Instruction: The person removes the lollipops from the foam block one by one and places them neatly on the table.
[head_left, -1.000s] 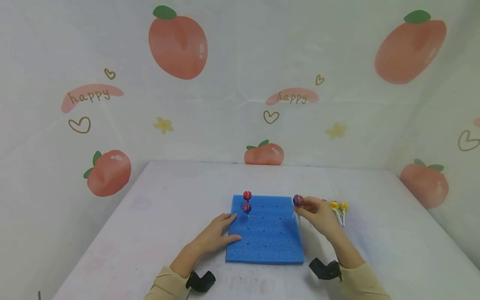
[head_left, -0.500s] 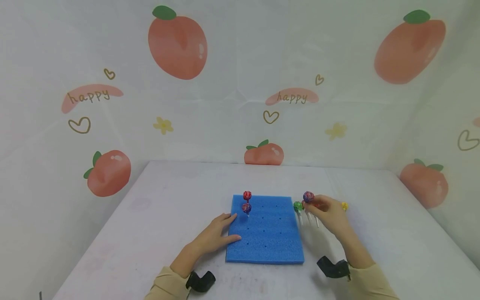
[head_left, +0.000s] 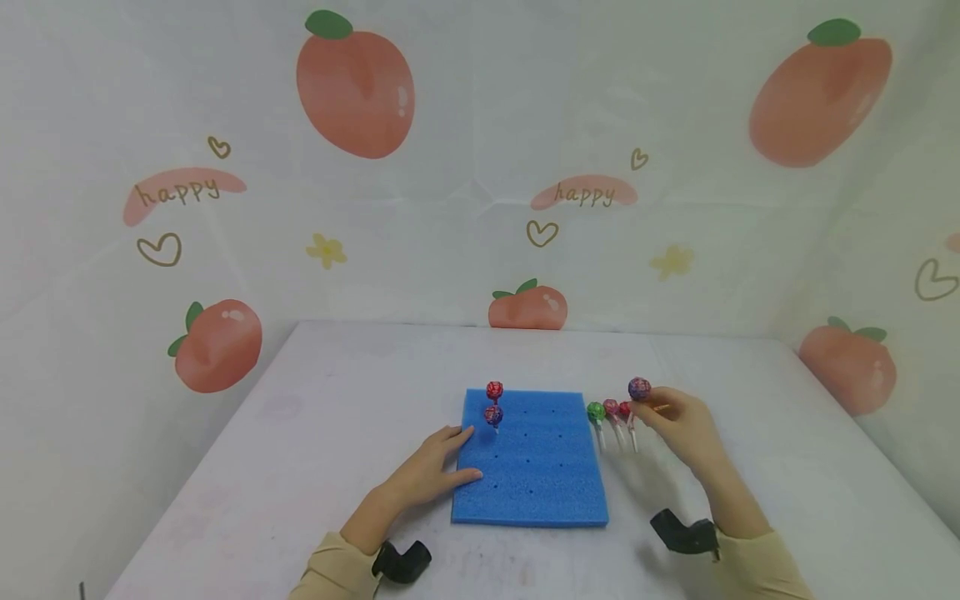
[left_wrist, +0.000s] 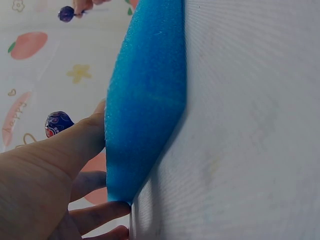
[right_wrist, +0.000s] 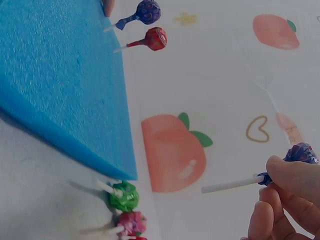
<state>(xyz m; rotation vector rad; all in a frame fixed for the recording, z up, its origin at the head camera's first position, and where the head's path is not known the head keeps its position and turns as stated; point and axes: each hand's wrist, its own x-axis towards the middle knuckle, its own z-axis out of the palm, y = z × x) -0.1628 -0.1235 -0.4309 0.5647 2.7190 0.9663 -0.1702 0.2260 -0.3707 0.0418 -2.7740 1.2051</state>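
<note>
In the head view my left hand (head_left: 431, 468) rests on the left edge of a blue foam board (head_left: 540, 500) dotted with small holes. Its thumb and fingers lie fairly straight against the board. A red lollipop (head_left: 494, 390) and a blue-purple lollipop (head_left: 492, 415) stand upright in the board's far left part. Between thumb and fingers, my right hand (head_left: 686, 429) pinches another blue-purple lollipop (head_left: 639, 388) just under its wrapped head, raised to the right of the board. Its bare white stick (right_wrist: 232, 185) shows in the right wrist view.
Right of the board, a green lollipop (head_left: 596, 412), a pink lollipop (head_left: 611, 407) and a red lollipop (head_left: 625, 408) lie in a row on the white table (head_left: 360, 367). My right hand hides most of what lies beyond them. A fruit-patterned cloth (head_left: 450, 233) hangs behind.
My right hand has moved right with the blue-purple lollipop, away from the board, uncovering the green, pink and red lollipops and covering the yellow ones. The left hand and board have stayed put.
</note>
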